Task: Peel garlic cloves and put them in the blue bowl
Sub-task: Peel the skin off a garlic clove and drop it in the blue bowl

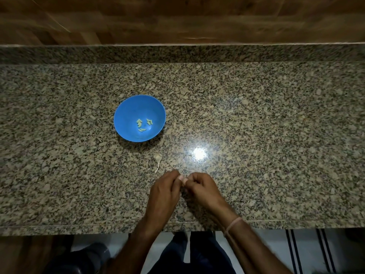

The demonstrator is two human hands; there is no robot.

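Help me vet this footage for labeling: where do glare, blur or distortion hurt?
Head view: glare whitens the granite countertop beyond the right hand; the wooden wall is blurred; wide-angle distortion bows the counter edges; the peeled cloves in the blue bowl read clearly.

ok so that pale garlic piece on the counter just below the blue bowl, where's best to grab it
Probably pinch the pale garlic piece across its plump rounded body, coming from above on the near side. Its thin tail, trailing toward the counter's near edge, looks too flimsy to lift by. The left hand and the right hand currently pinch a small pale clove between them.
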